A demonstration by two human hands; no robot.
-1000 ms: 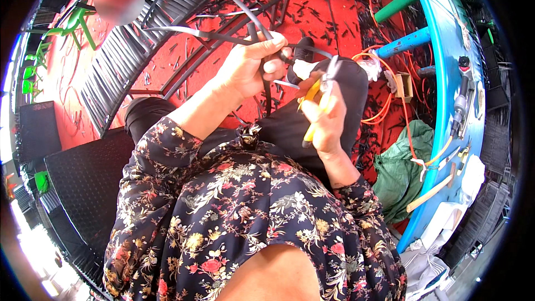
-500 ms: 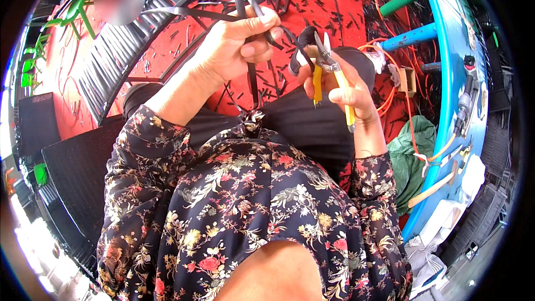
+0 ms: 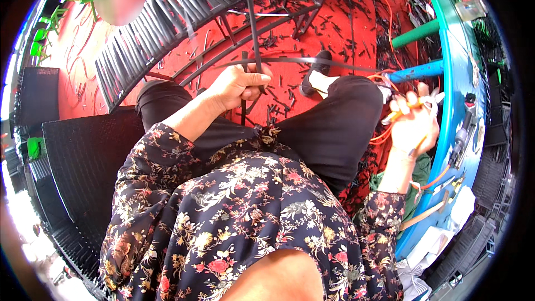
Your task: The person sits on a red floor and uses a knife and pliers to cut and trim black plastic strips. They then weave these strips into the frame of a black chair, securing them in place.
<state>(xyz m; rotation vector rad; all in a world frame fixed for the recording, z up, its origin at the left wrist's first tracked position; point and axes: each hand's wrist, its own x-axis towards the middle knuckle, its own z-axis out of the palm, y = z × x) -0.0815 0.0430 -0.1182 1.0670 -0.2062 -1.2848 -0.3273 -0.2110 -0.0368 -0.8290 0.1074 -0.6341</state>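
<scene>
My left hand [image 3: 237, 86] is closed in a pinch over my lap, on flat black strips [image 3: 252, 19]; one of them rises away from me and a short end hangs below the fingers. Another black strip [image 3: 312, 61] stretches across from this hand toward my right hand. Out to the right, close to the blue table edge, my right hand [image 3: 413, 127] is wrapped round a pair of yellow-handled snips [image 3: 397, 116]. Whether the right fingers also grip the strip's far end cannot be made out.
A curved black frame wrapped with strips [image 3: 161, 25] lies ahead on the red floor [image 3: 348, 30], among scattered black offcuts. The blue table [image 3: 465, 100] at the right bears tools. A black woven panel [image 3: 89, 161] stands at my left; an orange hose [image 3: 384, 0] trails ahead.
My right hand has swung right with the snips, from beside the left hand to the table edge. The strip between the hands is now stretched out. My left hand has moved slightly nearer me.
</scene>
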